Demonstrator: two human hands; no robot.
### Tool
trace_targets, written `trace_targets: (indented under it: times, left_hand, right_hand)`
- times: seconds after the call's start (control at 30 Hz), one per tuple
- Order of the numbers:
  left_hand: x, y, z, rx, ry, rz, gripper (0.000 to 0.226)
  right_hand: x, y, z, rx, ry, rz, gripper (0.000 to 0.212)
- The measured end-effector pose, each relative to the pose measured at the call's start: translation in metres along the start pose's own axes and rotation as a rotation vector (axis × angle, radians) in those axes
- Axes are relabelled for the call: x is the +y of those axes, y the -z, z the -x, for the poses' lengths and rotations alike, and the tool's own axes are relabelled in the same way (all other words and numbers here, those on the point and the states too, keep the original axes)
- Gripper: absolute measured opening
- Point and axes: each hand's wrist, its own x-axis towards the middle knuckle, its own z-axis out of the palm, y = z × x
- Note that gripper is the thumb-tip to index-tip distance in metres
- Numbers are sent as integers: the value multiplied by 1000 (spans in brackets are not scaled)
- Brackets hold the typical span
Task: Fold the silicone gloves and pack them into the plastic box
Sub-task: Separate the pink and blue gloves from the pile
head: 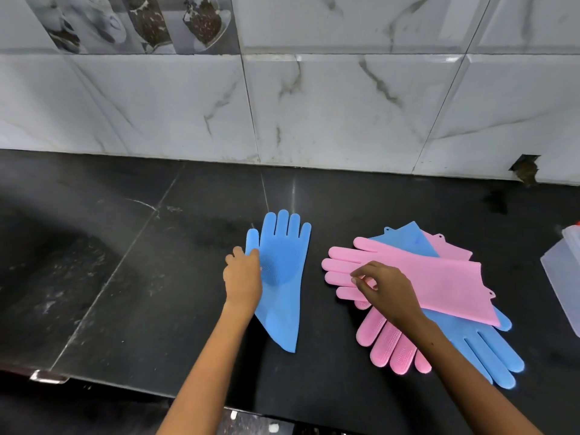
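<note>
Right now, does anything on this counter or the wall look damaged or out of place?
Yes: the wall tile at the far right has a broken hole at its bottom edge, just above the black counter.

Four silicone gloves lie left of the plastic box [565, 277]: two blue gloves [284, 277] [489, 350] and two pink gloves [433, 274] [389, 346]; one box.
</note>
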Motion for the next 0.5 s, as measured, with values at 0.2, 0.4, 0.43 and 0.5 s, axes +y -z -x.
trace_targets:
  times: [0.2, 0.4, 0.43, 0.5]
  left_hand:
    - [35, -36, 12, -159, -196, 87, 54]
    - [40, -56, 3, -51, -177, 122, 55]
    - [41, -56, -1, -55, -172, 128, 55]
    - [42, -54, -5, -74, -180, 136, 54]
  right_hand:
    - [7, 6, 4, 29, -14, 7, 15]
    - [11, 8, 2, 17, -30, 17, 16]
    - [11, 7, 2, 17, -32, 17, 16]
    - [10, 6, 3, 15, -41, 12, 16]
